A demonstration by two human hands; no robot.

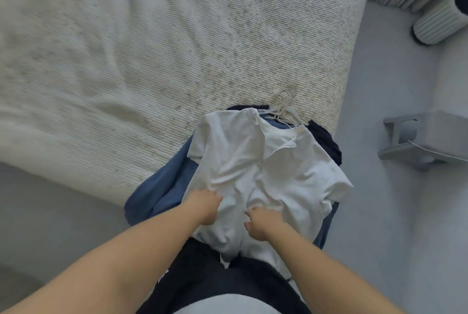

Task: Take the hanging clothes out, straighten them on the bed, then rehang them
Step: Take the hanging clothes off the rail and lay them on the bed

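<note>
The white shirt (pixel 266 172) is lying atop the pile at the bed's (pixel 152 48) corner, running lengthwise away from both hands toward the hangers (pixel 283 106), left hand (pixel 205 208) and right hand (pixel 263 224) fingers bunching its lower cloth.

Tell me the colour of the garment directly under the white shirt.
Blue, seen in the head view.

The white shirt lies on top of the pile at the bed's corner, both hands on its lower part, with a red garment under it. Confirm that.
Not quite: the head view shows a blue garment, not red, under the white shirt. The rest holds: it tops the pile at the bed's corner, left hand and right hand on its lower part.
</note>
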